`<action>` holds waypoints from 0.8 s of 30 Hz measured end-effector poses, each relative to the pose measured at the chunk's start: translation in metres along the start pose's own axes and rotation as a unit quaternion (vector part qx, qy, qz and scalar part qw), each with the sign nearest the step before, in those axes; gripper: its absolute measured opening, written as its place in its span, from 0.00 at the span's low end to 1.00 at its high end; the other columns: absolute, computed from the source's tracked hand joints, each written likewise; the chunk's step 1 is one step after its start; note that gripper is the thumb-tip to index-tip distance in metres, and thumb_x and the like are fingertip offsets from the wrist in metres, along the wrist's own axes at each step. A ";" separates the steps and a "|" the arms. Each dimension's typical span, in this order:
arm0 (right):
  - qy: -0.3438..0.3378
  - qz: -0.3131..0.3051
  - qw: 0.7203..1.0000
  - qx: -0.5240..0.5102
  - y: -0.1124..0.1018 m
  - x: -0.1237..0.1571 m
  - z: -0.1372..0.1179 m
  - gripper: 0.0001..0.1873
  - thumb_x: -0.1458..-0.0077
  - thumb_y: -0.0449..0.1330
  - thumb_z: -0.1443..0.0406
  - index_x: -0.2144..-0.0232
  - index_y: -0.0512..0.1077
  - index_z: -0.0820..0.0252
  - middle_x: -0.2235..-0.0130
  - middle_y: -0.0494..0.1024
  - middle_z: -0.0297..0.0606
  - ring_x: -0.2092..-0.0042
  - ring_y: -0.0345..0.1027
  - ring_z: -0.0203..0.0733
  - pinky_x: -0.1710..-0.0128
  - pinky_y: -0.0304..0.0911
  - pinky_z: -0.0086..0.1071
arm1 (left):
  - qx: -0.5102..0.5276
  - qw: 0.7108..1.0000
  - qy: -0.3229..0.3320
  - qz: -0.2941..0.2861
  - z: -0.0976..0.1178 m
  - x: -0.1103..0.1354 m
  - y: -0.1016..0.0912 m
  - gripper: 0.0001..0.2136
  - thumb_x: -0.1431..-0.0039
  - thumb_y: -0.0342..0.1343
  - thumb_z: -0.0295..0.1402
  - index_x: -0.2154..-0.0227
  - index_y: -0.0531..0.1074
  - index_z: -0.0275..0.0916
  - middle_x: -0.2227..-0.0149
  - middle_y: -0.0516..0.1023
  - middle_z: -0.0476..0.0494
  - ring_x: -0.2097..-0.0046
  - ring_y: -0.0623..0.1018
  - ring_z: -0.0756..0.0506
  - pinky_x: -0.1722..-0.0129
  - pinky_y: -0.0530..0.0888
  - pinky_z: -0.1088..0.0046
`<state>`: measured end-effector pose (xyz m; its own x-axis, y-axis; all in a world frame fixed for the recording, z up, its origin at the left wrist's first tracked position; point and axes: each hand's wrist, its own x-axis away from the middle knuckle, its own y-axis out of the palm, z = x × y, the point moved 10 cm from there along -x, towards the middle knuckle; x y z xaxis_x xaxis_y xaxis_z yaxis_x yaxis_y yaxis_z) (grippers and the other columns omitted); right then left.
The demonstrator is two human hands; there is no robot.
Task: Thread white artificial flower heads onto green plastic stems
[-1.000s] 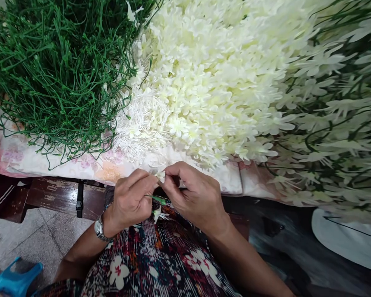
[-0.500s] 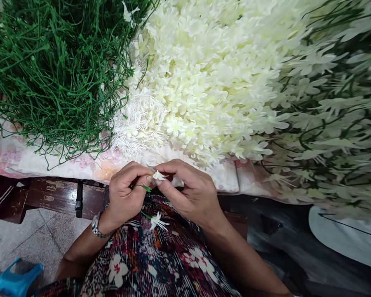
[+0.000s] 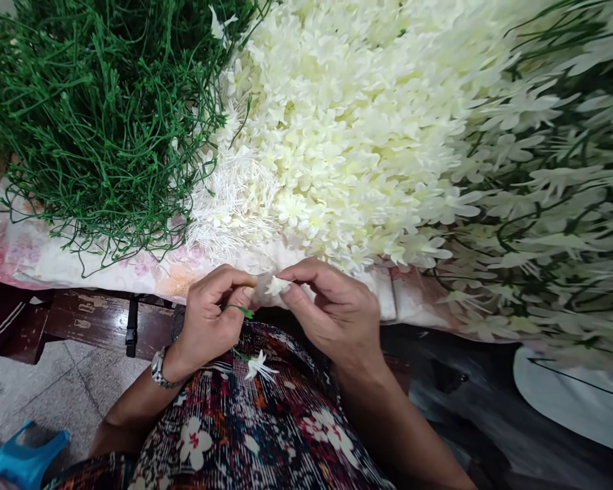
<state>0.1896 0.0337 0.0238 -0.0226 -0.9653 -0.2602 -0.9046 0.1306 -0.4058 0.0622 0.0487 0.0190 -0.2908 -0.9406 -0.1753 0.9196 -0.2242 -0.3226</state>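
My left hand (image 3: 214,316) is closed around a green artificial flower stem (image 3: 246,312), with one end poking out by the curled fingers. Below that hand, a white flower (image 3: 259,367) with thin stamens hangs on a stem over the patterned clothing. Between the thumb and forefinger of my right hand (image 3: 340,316) is a small white petal piece (image 3: 276,286), pinched at its edge. A narrow gap separates it from my left fingertips. Both hands are just in front of the table edge.
Green stems (image 3: 97,136) are heaped at the left. Thin white stamens (image 3: 229,211) lie beside a large pile of cream petals (image 3: 347,143). Assembled white flowers (image 3: 536,190) spread across the right. A floral cloth (image 3: 133,269) covers the edge; a blue stool (image 3: 25,456) stands lower left.
My right hand has shifted slightly right, taking the white petal piece away from my left fingertips. My left hand stays nearly in place, still gripping the stem.
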 end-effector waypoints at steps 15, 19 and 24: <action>-0.202 -0.069 0.977 0.021 0.006 0.006 -0.056 0.12 0.54 0.54 0.76 0.66 0.67 0.62 0.64 0.73 0.40 0.61 0.67 0.34 0.64 0.66 0.29 | -0.040 0.998 0.012 -0.054 0.008 0.000 0.017 0.07 0.49 0.47 0.21 0.69 0.67 0.36 0.74 0.69 0.49 0.72 0.69 0.53 0.72 0.66 0.77; -0.172 -0.068 0.983 0.004 0.004 0.004 -0.048 0.12 0.54 0.54 0.75 0.66 0.67 0.60 0.65 0.73 0.39 0.62 0.68 0.35 0.65 0.67 0.30 | -0.033 0.998 0.059 0.015 0.015 0.005 0.005 0.09 0.49 0.49 0.24 0.63 0.66 0.37 0.71 0.70 0.48 0.71 0.69 0.53 0.73 0.67 0.77; -0.159 -0.062 0.985 0.003 0.004 0.005 -0.044 0.11 0.54 0.54 0.75 0.66 0.68 0.61 0.66 0.72 0.40 0.63 0.67 0.36 0.66 0.66 0.31 | -0.083 0.987 0.125 0.061 0.027 0.007 0.000 0.06 0.49 0.50 0.21 0.70 0.68 0.36 0.77 0.69 0.50 0.74 0.68 0.54 0.74 0.66 0.78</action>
<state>0.1670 0.0193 0.0592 0.2232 -0.8548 -0.4685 -0.8890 0.0186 -0.4575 0.0668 0.0352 0.0425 -0.2566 -0.8610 -0.4391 0.9019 -0.0500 -0.4290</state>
